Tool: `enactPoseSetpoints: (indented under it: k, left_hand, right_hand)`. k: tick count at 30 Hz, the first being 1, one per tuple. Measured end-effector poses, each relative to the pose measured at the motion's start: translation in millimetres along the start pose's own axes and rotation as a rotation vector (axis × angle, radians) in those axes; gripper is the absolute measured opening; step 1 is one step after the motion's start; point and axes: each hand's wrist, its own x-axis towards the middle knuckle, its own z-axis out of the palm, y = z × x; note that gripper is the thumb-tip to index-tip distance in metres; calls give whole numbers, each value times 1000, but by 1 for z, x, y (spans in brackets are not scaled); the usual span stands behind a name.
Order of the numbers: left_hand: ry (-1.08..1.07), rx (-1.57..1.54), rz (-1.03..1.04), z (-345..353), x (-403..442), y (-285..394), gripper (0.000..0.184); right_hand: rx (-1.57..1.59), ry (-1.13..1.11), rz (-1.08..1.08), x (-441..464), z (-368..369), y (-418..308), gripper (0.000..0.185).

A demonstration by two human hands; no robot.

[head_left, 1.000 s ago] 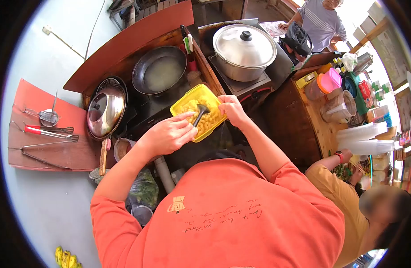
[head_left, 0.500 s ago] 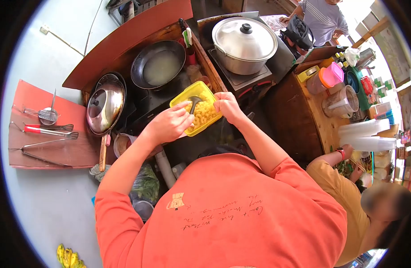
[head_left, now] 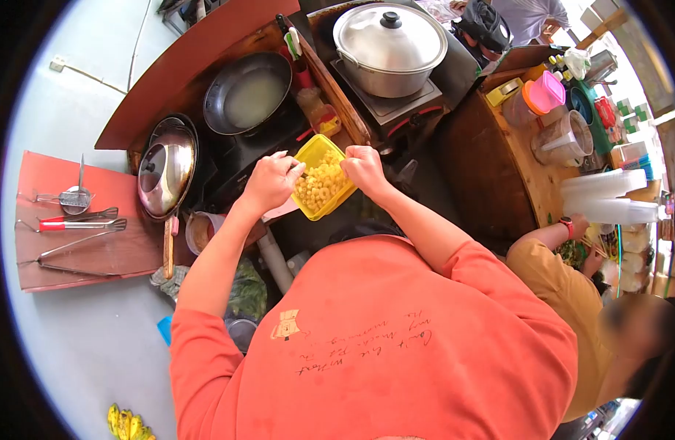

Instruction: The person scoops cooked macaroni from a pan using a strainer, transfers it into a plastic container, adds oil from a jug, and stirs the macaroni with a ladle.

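A yellow plastic container (head_left: 341,198) holds pale yellow curved pieces that look like macaroni (head_left: 323,183). My right hand (head_left: 364,170) is closed on the container's right edge. At its left side, my left hand (head_left: 270,182) is closed with the fingers pinched around a dark spoon (head_left: 303,177), most of which is hidden by the fingers and the food. Just beyond the container, a black frying pan (head_left: 248,94) with cloudy liquid in it sits on the stove.
A large lidded pot (head_left: 390,55) stands on a burner to the right. At left are a lidded wok (head_left: 164,172) and a red board (head_left: 117,253) with strainers and tongs. Plastic tubs (head_left: 565,139) line the right counter, where a co-worker in a mustard shirt (head_left: 554,293) handles food.
The spoon's bowl, plainly visible over the food before, is now mostly hidden. My left hand has shifted up and left, and the container is tilted differently. The whole view has moved slightly.
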Motion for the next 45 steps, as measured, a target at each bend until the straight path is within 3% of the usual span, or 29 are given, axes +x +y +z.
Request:
enactPoseSetpoints:
  k: [1, 3, 5, 8, 17, 24, 30, 32, 33, 35, 39, 45]
  left_hand:
    - [-4, -1, -1, 2, -1, 0, 19]
    - [-8, -145, -317, 6, -2, 0, 24]
    - [-1, -152, -354, 12, -6, -7, 26]
    - [139, -367, -576, 25, -11, -17, 28]
    - [302, -596, -806, 48, -9, -17, 30]
    - [401, -612, -770, 47, -11, -5, 32]
    - [455, -347, -618, 35, -16, 21, 33]
    - [505, -189, -370, 33, -21, 23, 24]
    - [508, -187, -372, 31, -23, 24, 24]
    - [555, -20, -35, 27, -25, 28, 14]
    - [251, 164, 272, 21, -37, 41, 21]
    - [266, 274, 318, 5, -36, 36, 26]
  right_hand:
    - [2, 9, -13, -1, 1, 2, 16]
    - [13, 23, -8, -2, 1, 6, 15]
    - [23, 38, -4, -2, 0, 10, 15]
    - [15, 69, 15, -2, -1, 16, 14]
    - [179, 100, 39, -11, 4, 23, 13]
    - [205, 85, 37, -13, 9, 26, 11]
    - [310, 77, 53, -10, 9, 16, 6]
    - [375, 79, 72, -6, 12, 19, 3]
    - [375, 76, 71, -3, 13, 22, 3]
    - [415, 81, 73, 4, 14, 26, 2]
    - [499, 103, 82, 17, 12, 24, 5]
    - [578, 92, 61, 30, 3, 12, 9]
